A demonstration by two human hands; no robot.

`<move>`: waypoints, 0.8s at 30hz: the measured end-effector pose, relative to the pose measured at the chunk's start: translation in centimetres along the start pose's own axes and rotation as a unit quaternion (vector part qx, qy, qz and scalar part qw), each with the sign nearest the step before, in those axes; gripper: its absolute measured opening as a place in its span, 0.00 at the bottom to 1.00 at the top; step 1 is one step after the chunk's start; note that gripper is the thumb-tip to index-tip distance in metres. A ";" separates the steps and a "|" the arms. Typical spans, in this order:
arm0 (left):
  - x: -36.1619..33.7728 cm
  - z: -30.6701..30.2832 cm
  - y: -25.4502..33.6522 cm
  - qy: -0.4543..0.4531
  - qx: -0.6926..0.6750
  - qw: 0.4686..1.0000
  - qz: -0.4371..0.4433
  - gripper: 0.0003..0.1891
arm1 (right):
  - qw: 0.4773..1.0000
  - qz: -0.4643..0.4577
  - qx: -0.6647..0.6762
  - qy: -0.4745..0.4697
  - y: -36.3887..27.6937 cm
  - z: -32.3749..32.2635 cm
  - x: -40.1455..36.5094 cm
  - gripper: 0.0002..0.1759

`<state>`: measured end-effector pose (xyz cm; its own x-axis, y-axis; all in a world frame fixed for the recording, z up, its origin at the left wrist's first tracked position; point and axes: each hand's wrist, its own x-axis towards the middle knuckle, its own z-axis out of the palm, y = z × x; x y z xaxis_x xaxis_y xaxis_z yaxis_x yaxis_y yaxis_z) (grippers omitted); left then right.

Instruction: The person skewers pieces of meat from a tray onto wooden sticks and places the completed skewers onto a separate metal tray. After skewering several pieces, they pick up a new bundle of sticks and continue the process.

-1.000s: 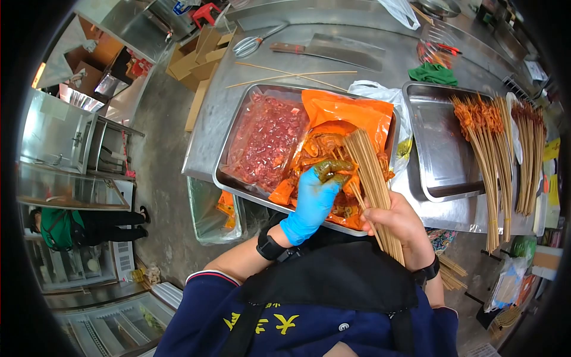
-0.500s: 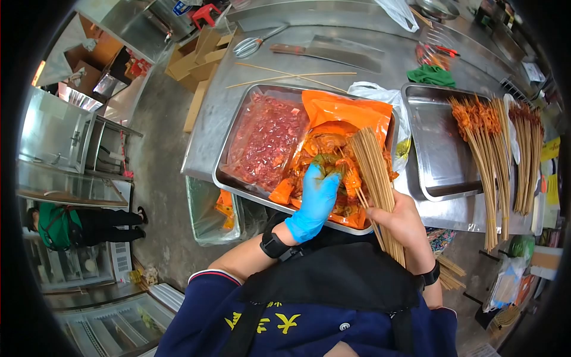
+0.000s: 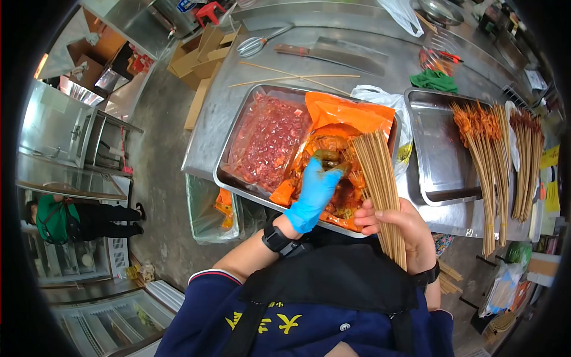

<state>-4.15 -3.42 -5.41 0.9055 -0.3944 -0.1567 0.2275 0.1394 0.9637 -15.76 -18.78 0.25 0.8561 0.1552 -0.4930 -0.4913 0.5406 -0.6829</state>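
My left hand [image 3: 318, 187], in a blue glove stained orange at the fingers, is over the marinated meat [image 3: 342, 201] in an open orange bag [image 3: 351, 112]. Its fingers are curled together; what they hold, if anything, is hidden by the glove and sauce. My bare right hand [image 3: 404, 229] grips a thick bundle of bamboo skewers [image 3: 379, 178], tips pointing up over the bag. The thumb lies across the bundle and the fingertips show on its left side. A metal tray [image 3: 238, 189] holds the bag beside a clear bag of raw red meat [image 3: 267, 140].
A second metal tray [image 3: 443, 149] sits to the right, with loaded skewers [image 3: 479, 128] along its right side. Behind lie a cleaver [image 3: 333, 56], scissors [image 3: 259, 44] and loose skewers [image 3: 297, 77]. A lined bin [image 3: 208, 208] stands below left. A person [image 3: 65, 220] in green is farther left.
The meat-loaded skewer between my hands no longer shows distinctly. My right fingers have loosened from the thin sticks and spread beside the bundle. My left hand has shifted slightly.
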 end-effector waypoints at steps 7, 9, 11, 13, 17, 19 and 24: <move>-1.4 -1.8 3.4 -0.068 -0.029 0.995 -0.069 0.12 | 1.000 -0.015 -0.013 0.004 0.3 -0.2 0.7 0.18; -1.3 -0.9 2.9 -0.103 -0.050 0.987 -0.111 0.12 | 0.999 -0.006 -0.037 0.005 0.4 0.1 0.9 0.17; -1.5 0.2 2.7 -0.078 -0.129 0.982 -0.112 0.12 | 0.999 -0.003 -0.035 0.007 0.5 0.1 1.0 0.17; -1.1 -0.2 2.2 -0.112 -0.099 0.981 -0.121 0.12 | 0.999 0.001 -0.046 0.014 0.6 -0.1 1.0 0.17; -1.2 -0.5 2.1 -0.105 -0.090 0.981 -0.135 0.12 | 0.998 -0.004 -0.048 0.039 1.0 0.1 1.2 0.18; -1.4 -0.5 2.2 -0.105 -0.097 0.981 -0.131 0.12 | 0.998 0.001 -0.041 0.052 1.3 0.0 1.4 0.17; -1.4 -0.5 2.1 -0.093 -0.093 0.982 -0.134 0.11 | 0.996 0.018 -0.056 0.068 1.2 -0.1 1.5 0.14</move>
<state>-4.74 -2.07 -3.27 0.7266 -0.5964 -0.3410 0.5267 0.1649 0.8339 -15.12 -17.99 -1.42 0.8122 0.0550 -0.5808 -0.5420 0.4395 -0.7163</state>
